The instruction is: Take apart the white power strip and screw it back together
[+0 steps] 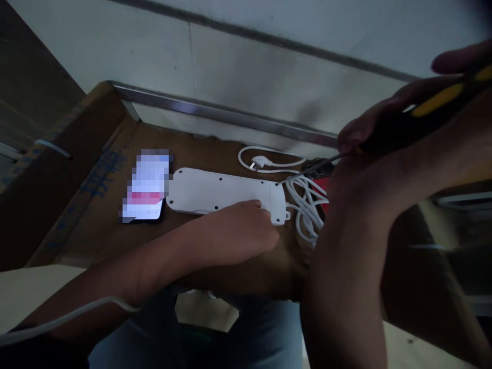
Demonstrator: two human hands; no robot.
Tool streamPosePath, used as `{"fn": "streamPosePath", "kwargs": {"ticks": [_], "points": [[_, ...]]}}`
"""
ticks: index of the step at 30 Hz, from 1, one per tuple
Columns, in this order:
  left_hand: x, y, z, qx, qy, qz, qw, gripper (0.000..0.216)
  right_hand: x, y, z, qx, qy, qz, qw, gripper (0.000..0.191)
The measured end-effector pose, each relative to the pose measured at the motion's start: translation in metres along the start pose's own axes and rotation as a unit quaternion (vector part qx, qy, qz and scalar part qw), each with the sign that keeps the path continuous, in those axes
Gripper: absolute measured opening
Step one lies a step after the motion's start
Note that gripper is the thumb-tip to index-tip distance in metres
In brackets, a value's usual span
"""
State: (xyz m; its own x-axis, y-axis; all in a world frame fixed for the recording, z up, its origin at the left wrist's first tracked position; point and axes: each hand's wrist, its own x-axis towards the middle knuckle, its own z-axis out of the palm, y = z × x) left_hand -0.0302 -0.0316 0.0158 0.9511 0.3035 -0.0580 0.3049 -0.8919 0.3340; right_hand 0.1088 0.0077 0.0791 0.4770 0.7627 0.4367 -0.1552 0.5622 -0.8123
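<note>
A white power strip lies with its underside up, small dark screw holes showing along its edges. Fingers curled, my left hand grips its near edge close to the right end. My right hand is wrapped around the black and yellow handle of a screwdriver. The thin shaft slants down to the left, and its tip is at the screw hole in the strip's far right corner. Whether a screw sits in that hole is too small to tell. The strip's white cord is coiled beside its right end.
A lit phone lies left of the strip on the brown cardboard. The cord's plug rests behind the strip. Something red shows partly behind my right wrist. A raised cardboard side stands at left, with a metal edge behind.
</note>
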Motion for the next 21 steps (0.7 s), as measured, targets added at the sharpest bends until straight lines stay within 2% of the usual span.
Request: {"fn": "streamPosePath", "kwargs": {"ticks": [2,5,7,9,11,14,17,21], "points": [[0.000,-0.002,-0.004,-0.027,-0.005,-0.002,1.000,0.019,0.000,0.002,0.002,-0.042,-0.008,-0.044,0.998,0.029],[0.003,-0.009,-0.009,-0.115,0.015,-0.027,0.993,0.013,0.001,0.009,0.002,-0.044,-0.049,-0.027,0.997,0.020],[0.008,-0.017,-0.010,-0.166,0.084,-0.080,0.979,0.015,0.001,0.014,0.004,-0.031,-0.088,-0.019,0.995,0.019],[0.013,-0.027,-0.005,-0.140,0.178,-0.151,0.962,0.021,0.002,0.018,0.005,-0.021,-0.111,-0.022,0.993,0.022],[0.018,-0.036,0.002,-0.083,0.250,-0.191,0.946,0.037,0.005,0.019,0.005,-0.013,-0.112,-0.018,0.993,0.022],[0.023,-0.044,0.012,-0.034,0.248,-0.196,0.948,0.060,0.009,0.017,0.005,-0.009,-0.098,0.024,0.995,0.032],[0.025,-0.044,0.016,-0.023,0.219,-0.190,0.957,0.047,0.013,0.016,0.001,0.017,-0.121,0.044,0.992,0.041],[0.026,-0.043,0.014,-0.020,0.240,-0.184,0.953,0.035,0.016,0.022,-0.008,0.053,-0.216,0.025,0.975,0.031]]}}
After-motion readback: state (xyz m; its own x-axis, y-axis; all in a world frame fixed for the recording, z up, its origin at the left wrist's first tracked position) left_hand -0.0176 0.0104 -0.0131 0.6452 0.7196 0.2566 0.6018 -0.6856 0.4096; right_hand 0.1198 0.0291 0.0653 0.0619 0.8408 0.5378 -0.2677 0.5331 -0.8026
